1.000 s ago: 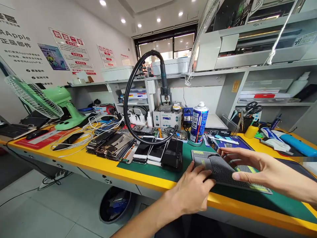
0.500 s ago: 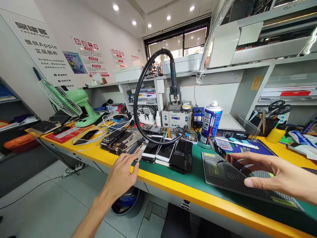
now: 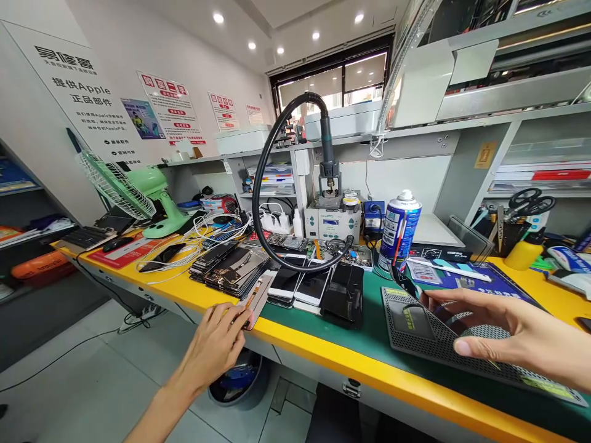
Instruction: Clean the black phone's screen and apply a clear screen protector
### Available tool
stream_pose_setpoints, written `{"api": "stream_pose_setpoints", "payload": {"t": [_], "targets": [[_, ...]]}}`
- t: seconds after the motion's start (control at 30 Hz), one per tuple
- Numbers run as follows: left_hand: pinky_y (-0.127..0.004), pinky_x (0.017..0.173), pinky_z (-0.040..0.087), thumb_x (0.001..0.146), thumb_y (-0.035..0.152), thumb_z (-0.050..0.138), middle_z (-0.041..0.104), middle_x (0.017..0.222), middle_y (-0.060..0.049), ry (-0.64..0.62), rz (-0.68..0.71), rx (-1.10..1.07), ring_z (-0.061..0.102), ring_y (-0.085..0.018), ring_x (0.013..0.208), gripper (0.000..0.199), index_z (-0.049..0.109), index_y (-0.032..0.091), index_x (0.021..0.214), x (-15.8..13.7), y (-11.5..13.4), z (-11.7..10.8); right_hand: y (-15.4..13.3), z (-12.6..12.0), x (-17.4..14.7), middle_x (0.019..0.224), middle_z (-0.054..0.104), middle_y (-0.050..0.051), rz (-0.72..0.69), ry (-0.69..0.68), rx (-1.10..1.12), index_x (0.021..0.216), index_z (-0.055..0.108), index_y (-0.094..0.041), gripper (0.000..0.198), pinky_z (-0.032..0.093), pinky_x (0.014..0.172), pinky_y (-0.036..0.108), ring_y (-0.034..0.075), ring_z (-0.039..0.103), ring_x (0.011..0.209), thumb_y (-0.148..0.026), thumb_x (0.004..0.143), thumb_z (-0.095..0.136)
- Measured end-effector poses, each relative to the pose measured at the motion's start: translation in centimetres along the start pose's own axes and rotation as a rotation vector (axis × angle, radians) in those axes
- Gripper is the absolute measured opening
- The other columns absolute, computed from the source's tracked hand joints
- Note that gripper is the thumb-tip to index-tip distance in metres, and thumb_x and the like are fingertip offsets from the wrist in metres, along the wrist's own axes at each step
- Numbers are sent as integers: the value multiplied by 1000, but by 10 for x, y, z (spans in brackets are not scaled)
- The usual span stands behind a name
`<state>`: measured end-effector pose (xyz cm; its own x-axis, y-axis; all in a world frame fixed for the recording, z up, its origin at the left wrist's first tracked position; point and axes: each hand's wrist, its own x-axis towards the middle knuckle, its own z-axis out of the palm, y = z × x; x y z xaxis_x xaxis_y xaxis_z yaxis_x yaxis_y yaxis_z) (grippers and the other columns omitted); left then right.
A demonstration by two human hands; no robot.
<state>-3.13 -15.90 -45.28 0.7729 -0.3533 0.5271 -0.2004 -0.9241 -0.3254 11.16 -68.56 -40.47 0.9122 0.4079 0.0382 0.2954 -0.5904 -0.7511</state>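
Grey backing with an orange strip marked the loose panel (image 3: pixel 262 298), which lay at the front edge of the yellow tabletop (image 3: pixel 323 355), just right of a stack of dark panels (image 3: pixel 226 267). Its near end was under the fingertips of the left grip (image 3: pixel 217 341), and its long axis ran forward and to the right from there. That hand was plainly the nearer one; the right grip (image 3: pixel 512 326) was well apart, away to the right. The left fingers were curled over the panel's end, though whether the thumb pressed from below one could not tell. The right thumb and fingers appeared to pinch a thin dark panel (image 3: pixel 404 282) between them, tilted over one perforated plate (image 3: pixel 406 338) on the green mat (image 3: pixel 369 332). Counted out, there was one loose panel, one thin dark panel, two white-framed screens side by side, a left one (image 3: pixel 284 286) and a right one (image 3: pixel 311 288), and one black pile (image 3: pixel 342 294) beside them. Behind stood one blue spray can (image 3: pixel 401 234); the stack's layers were too many and too tight to number.
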Motion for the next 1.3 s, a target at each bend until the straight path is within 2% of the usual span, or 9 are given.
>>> {"api": "stream_pose_setpoints", "payload": {"t": [0.1, 0.23, 0.4, 0.5, 0.67, 0.77, 0.9, 1.07, 1.3], "targets": [[-41, 86, 52, 91, 6, 53, 75, 108, -8, 97, 63, 59, 67, -24, 95, 29, 67, 20, 113, -10, -5, 0, -5, 2, 0, 145, 60, -3, 14, -168, 74, 139, 57, -51, 71, 60, 95, 40, 36, 62, 124, -51, 73, 82], [-40, 81, 54, 88, 3, 62, 78, 105, -8, 243, 82, 144, 72, -25, 92, 35, 65, 19, 119, -26, -8, 0, -11, 5, -2, 146, 58, 0, 40, -150, 139, 138, 60, -46, 72, 60, 94, 41, 40, 60, 126, -50, 70, 84], [-35, 79, 56, 78, -1, 73, 80, 100, -6, 363, 36, 223, 74, -24, 86, 44, 66, 19, 117, -40, -3, -5, -9, 6, -3, 148, 56, -2, 106, -155, 182, 140, 57, -48, 75, 60, 95, 38, 39, 60, 126, -50, 71, 84], [-35, 78, 56, 74, -1, 76, 80, 96, -6, 410, 15, 255, 73, -24, 84, 43, 69, 18, 112, -44, 0, -12, -8, 5, -4, 145, 59, 0, 85, -149, 191, 139, 59, -45, 74, 59, 97, 37, 38, 60, 126, -50, 71, 85], [-38, 79, 58, 66, -6, 78, 80, 97, -7, 466, 11, 268, 73, -26, 84, 51, 72, 17, 111, -43, 8, -34, -15, 5, -9, 139, 64, 3, 63, -112, 219, 135, 64, -41, 73, 62, 90, 38, 39, 65, 119, -50, 67, 87], [-38, 79, 58, 65, -9, 77, 80, 98, -7, 517, 52, 217, 73, -26, 85, 56, 73, 18, 115, -27, 27, -47, -22, 5, -10, 139, 65, 2, 56, -108, 228, 134, 65, -41, 69, 61, 92, 37, 38, 64, 119, -49, 69, 87], [-36, 80, 57, 77, -3, 68, 79, 105, -9, 524, 97, 38, 71, -24, 91, 43, 74, 16, 114, 17, 73, -48, -30, 4, -10, 142, 62, 2, 30, -162, 303, 138, 61, -41, 63, 58, 96, 37, 35, 61, 124, -49, 78, 81], [-36, 78, 57, 81, -3, 59, 79, 111, -8, 515, 129, -94, 68, -25, 91, 41, 74, 17, 113, 73, 117, -22, -35, 4, -16, 143, 60, 4, 24, -155, 325, 138, 60, -39, 62, 58, 94, 37, 34, 60, 124, -49, 80, 80], [-33, 72, 57, 84, -2, 56, 79, 107, -6, 543, 154, -160, 66, -22, 85, 40, 74, 21, 111, 118, 132, 10, -40, -1, -28, 144, 59, 6, 33, -138, 368, 138, 61, -36, 61, 56, 97, 39, 34, 60, 122, -49, 81, 79]]}}
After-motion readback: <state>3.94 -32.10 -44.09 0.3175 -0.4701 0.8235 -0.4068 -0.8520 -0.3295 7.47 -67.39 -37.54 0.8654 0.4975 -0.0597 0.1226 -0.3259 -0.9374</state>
